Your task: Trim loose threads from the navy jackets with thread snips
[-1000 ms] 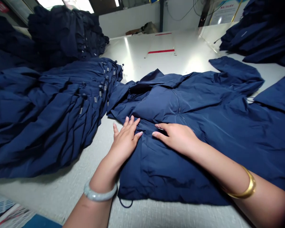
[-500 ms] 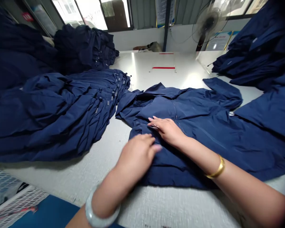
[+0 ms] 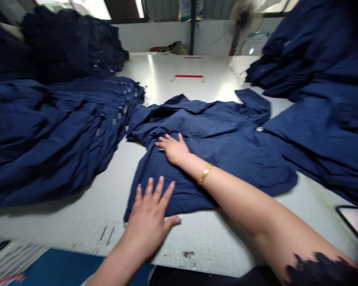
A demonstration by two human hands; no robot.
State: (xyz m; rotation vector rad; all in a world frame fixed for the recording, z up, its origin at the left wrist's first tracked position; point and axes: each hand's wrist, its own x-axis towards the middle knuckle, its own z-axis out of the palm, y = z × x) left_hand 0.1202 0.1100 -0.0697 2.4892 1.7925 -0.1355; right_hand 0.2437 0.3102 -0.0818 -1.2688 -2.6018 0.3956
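Observation:
A navy blue jacket point(image 3: 226, 135) lies spread across the white table point(image 3: 77, 218) in front of me. My left hand point(image 3: 150, 216) rests flat, fingers spread, on the jacket's near lower corner at the table's front. My right hand point(image 3: 173, 147) lies flat with fingers stretched out on the jacket's left side, further back. A gold bangle point(image 3: 205, 174) sits on my right wrist. Neither hand holds anything.
A fanned stack of navy jackets point(image 3: 53, 127) fills the left of the table, a darker pile point(image 3: 74, 43) behind it. More navy jackets point(image 3: 316, 83) are heaped at the right. A red tape strip point(image 3: 188, 76) marks the far tabletop. A dark flat device point(image 3: 356, 222) lies near right.
My left hand slid back toward me to the jacket's near corner and spread flat. The right hand stayed pressing the jacket. The view pulled back from the table.

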